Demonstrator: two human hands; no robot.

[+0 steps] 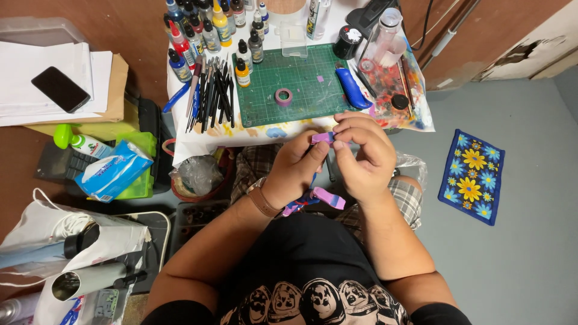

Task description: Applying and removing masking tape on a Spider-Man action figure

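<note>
Both my hands meet over my lap, just in front of a small white table. My left hand and my right hand pinch a small pink and purple piece between fingertips. Below the hands hangs more of the same object, a pink and blue part, partly hidden by my left wrist with its brown watch strap. On the table lies a green cutting mat with a roll of purple tape on it and a blue utility knife at its right edge.
Several paint bottles and dark brushes fill the table's left side. A paint-smeared palette sits on the right. A wipes pack, phone on papers and bags lie left. A flowered blue mat lies on the floor.
</note>
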